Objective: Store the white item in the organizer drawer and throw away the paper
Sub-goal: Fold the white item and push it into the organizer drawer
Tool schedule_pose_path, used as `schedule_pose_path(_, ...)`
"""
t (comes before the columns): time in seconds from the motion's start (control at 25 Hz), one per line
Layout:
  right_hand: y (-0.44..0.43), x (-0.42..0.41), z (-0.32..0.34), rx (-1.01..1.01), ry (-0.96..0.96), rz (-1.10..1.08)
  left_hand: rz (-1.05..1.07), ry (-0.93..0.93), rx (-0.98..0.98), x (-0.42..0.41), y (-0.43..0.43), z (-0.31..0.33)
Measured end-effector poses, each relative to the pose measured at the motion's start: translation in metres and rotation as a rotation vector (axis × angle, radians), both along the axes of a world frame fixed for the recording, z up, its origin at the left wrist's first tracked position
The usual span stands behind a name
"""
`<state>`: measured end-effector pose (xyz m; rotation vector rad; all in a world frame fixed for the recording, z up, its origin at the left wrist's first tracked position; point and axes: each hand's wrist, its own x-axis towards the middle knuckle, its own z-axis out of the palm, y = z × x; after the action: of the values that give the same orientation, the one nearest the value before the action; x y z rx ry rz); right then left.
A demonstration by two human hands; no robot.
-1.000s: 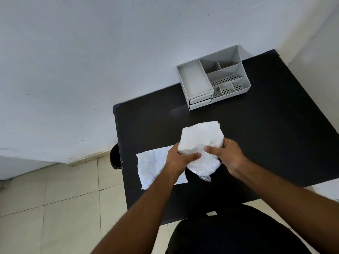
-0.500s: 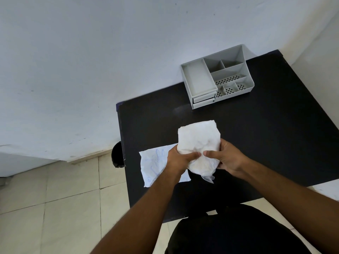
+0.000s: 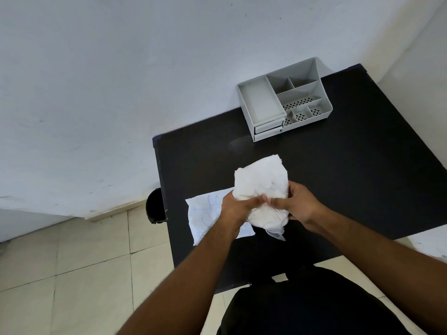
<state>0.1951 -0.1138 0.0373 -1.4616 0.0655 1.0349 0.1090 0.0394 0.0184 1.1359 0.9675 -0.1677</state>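
A soft white item (image 3: 262, 183), bunched and partly in clear plastic, is held above the black table (image 3: 350, 170). My left hand (image 3: 238, 209) grips its lower left side and my right hand (image 3: 298, 205) grips its lower right, thumbs nearly meeting across the front. A sheet of white paper (image 3: 205, 213) with blue scribbles lies flat on the table under my left hand, partly hidden by it. The grey organizer (image 3: 283, 97) stands at the table's far edge against the wall, with two shut drawers (image 3: 268, 131) on its front left.
A black bin (image 3: 156, 206) sits on the tiled floor beside the table's left edge. The white wall runs behind the table. Another white surface shows at the right edge (image 3: 433, 243). My dark-clothed lap is below the table's near edge.
Both hands have squeezed the white item narrower and turned it slightly; my thumbs have moved closer together. The view has shifted a little.
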Motion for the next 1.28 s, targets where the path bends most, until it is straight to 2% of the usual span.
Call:
schedule_pose_path(0.2,-0.001,-0.006,0.004,0.015,0.061,0.015,0.049,-0.043,-0.025,-0.004,0.003,0.008)
schedule_pose_path(0.36,0.000,-0.017,-0.003,-0.021,0.126,-0.064,0.041,-0.048,-0.044,-0.008,0.006,0.006)
schedule_pose_path(0.52,0.004,-0.028,-0.004,-0.039,0.092,-0.104,0.020,-0.059,-0.041,-0.014,0.009,0.004)
schedule_pose_path(0.72,0.006,-0.027,-0.002,-0.067,0.049,-0.101,-0.005,-0.076,-0.154,-0.012,0.013,0.004)
schedule_pose_path(0.84,0.006,-0.021,0.001,-0.072,0.034,-0.075,0.016,-0.084,-0.154,-0.006,0.010,0.002)
schedule_pose_path(1.04,0.007,0.008,0.000,-0.072,0.074,-0.030,0.143,-0.039,-0.087,0.014,0.005,0.006)
schedule_pose_path(1.28,-0.004,0.084,0.001,-0.108,0.132,0.019,0.270,0.037,0.014,0.046,-0.006,0.005)
